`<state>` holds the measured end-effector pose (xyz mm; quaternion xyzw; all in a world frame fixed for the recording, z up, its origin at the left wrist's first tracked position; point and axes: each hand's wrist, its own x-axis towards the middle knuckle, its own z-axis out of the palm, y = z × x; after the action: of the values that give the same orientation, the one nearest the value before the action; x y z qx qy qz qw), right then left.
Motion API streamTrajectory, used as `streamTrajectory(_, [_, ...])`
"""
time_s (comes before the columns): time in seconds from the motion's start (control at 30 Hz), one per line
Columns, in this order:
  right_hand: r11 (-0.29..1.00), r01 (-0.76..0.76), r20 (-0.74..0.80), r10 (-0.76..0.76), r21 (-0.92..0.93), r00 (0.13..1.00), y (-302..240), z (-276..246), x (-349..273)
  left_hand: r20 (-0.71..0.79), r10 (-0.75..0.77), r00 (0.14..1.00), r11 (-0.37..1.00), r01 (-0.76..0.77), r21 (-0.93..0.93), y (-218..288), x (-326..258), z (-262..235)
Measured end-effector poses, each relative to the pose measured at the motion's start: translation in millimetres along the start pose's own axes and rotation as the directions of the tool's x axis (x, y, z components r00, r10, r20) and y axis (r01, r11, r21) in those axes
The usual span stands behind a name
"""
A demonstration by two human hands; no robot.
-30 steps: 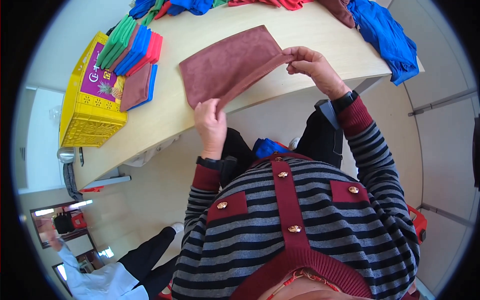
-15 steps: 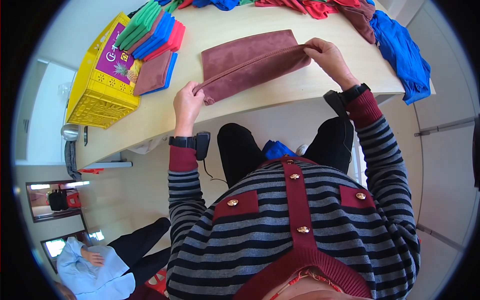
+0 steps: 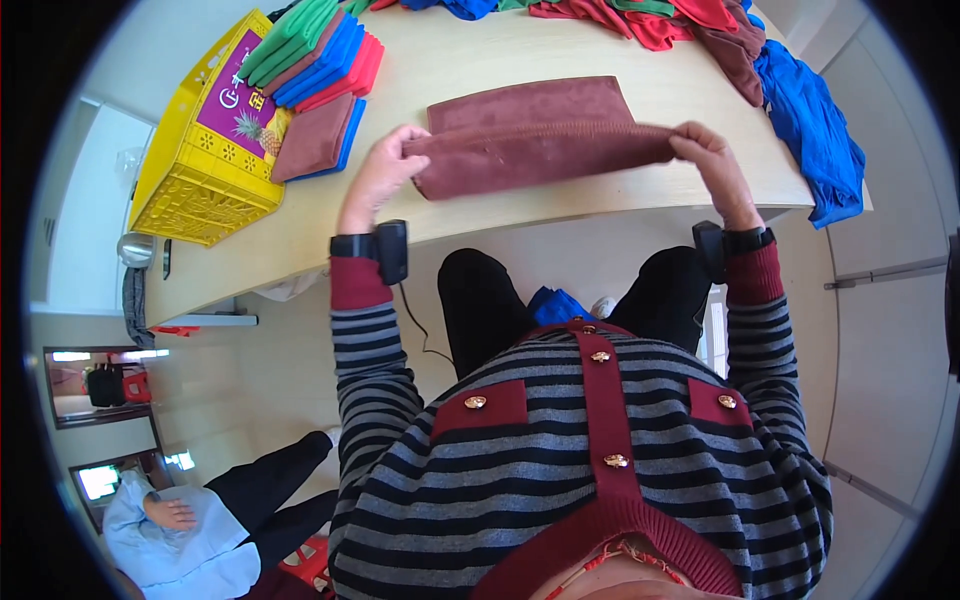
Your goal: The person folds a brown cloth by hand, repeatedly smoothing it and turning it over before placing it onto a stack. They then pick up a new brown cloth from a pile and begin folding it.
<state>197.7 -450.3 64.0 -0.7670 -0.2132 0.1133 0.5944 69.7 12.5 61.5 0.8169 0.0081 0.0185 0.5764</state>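
- Left hand (image 3: 380,172): thumb and fingers closed on the left end of a brown cloth (image 3: 545,158).
- Right hand (image 3: 712,160): fingertips pinched on the right end of the same cloth, slightly blurred.
- Brown cloth sits at the near side of the pale table (image 3: 520,50), drawn out between the hands. Stitched edge runs from one hand to the other; a flat strip lies on the tabletop beyond it, and the nearer part falls toward the person. Whether all of that part touches the table, I cannot tell.
- Both wrists carry black bands with small black boxes; sleeves are striped grey and black with maroon cuffs.
- Left of the cloth: a folded brown cloth (image 3: 312,137) overlapping a folded blue cloth (image 3: 352,138), both just beside a yellow basket (image 3: 200,205).
- Beyond them, a leaning stack of folded cloths (image 3: 325,65), green, brown, blue and red, beside the basket.
- Far edge: loose red cloths (image 3: 650,28), rumpled. To the right, a blue cloth (image 3: 815,130) hangs over the table's edge.
- Lower left, a second person in a pale blue top (image 3: 190,545) and dark trousers, one hand against the top.
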Motion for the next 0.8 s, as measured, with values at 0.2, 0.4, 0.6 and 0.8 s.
streamTrajectory(0.2, [0.982, -0.190, -0.038, 0.191, 0.014, 0.981, 56, 14, -15, -0.441, 0.081, 0.894, 0.987, -0.011, 0.157, -79, -8, 44])
streamTrajectory(0.4, [0.971, -0.231, -0.067, 0.235, 0.061, 0.970, 62, 15, -20, -0.493, 0.278, 0.825, 0.887, -0.023, 0.462, -49, -15, 57])
streamTrajectory(0.6, [0.973, -0.217, -0.113, 0.225, 0.079, 0.968, 65, 23, -23, -0.203, 0.263, 0.943, 0.682, -0.033, 0.731, -36, 1, 59])
streamTrajectory(0.8, [0.967, -0.232, -0.104, 0.243, 0.106, 0.965, 62, 22, -27, -0.160, 0.118, 0.980, 0.662, 0.043, 0.749, -30, 9, 58])
